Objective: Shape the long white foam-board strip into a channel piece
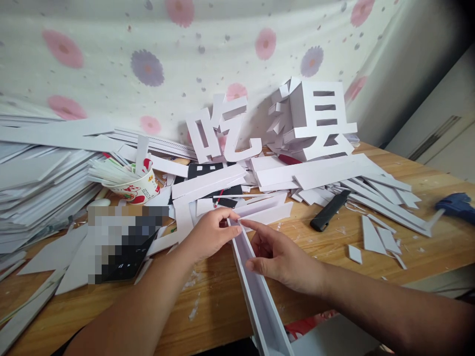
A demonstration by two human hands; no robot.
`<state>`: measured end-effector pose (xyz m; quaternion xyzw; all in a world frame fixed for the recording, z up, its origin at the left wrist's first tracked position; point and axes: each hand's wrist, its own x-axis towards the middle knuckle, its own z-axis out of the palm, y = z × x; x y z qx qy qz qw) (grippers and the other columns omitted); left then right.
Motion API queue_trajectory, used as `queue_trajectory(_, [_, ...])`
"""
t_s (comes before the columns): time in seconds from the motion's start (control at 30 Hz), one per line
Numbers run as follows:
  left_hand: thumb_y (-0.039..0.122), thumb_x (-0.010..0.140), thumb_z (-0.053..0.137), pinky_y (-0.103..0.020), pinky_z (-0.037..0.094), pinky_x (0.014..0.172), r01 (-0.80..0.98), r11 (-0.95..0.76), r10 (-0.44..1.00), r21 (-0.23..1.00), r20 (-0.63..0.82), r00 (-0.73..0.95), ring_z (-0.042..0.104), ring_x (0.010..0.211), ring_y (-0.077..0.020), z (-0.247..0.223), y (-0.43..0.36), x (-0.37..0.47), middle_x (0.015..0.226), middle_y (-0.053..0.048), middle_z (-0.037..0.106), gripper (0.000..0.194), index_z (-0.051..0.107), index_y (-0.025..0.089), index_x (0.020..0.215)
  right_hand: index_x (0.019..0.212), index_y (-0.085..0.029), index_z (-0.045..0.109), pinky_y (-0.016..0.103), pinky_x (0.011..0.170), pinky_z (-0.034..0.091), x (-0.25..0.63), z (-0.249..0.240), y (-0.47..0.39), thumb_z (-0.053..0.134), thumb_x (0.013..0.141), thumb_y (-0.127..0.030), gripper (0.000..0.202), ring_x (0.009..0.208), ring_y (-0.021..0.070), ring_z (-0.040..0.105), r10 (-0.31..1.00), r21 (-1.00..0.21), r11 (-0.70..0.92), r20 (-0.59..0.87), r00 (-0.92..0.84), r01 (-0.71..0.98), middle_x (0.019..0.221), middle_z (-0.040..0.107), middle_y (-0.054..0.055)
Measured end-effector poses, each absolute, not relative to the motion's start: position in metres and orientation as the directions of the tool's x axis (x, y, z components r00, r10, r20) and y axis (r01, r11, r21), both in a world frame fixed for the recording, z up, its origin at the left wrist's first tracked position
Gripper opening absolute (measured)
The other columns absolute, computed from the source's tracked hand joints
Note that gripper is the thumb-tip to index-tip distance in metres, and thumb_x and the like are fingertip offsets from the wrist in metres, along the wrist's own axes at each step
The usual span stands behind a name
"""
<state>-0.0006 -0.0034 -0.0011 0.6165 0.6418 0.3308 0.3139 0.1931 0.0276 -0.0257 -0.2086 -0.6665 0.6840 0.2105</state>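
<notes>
Your left hand (208,235) pinches the far end of the long white foam-board channel (256,287), which runs from mid-desk (426,257) toward you. Your right hand (282,259) rests open against its right wall, fingers extended, gripping nothing. The channel's walls stand upright; its far end looks open, uncapped. Finished characters (311,121) stand behind.

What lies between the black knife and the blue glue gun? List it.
In the head view, between the knife and the glue gun lie white strips and small offcuts on the wooden table.
</notes>
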Motion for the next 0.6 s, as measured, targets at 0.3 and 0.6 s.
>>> queue_trajectory(0.3, [0.035, 0.073, 0.06, -0.032, 0.042, 0.075, 0.561, 0.054, 0.998, 0.826, -0.027, -0.056, 0.056, 0.08, -0.0202, -0.002, -0.004, 0.003, 0.084, -0.003, 0.063, 0.021, 0.062, 0.018, 0.085, 0.15, -0.019, 0.028, 0.02, 0.051, 0.033, 0.197, -0.017, 0.028, 0.062, 0.081, -0.02, 0.077, 0.058, 0.0091, 0.043, 0.542, -0.98, 0.162, -0.01, -0.841, 0.116, 0.072, 0.047, -0.004])
queue_trajectory(0.6, [0.033, 0.072, 0.06, -0.032, 0.04, 0.076, 0.549, 0.061, 0.998, 0.834, -0.037, -0.056, 0.055, 0.083, -0.02, -0.001, -0.004, 0.003, 0.09, -0.003, 0.065, 0.019, 0.063, 0.019, 0.083, 0.147, -0.02, 0.036, 0.02, 0.053, 0.033, 0.2, -0.009, 0.037, 0.064, 0.08, -0.024, 0.073, 0.058, 0.0112, 0.044, 0.545, -0.84, 0.445, -0.022, -0.838, 0.311, 0.068, 0.052, -0.004])
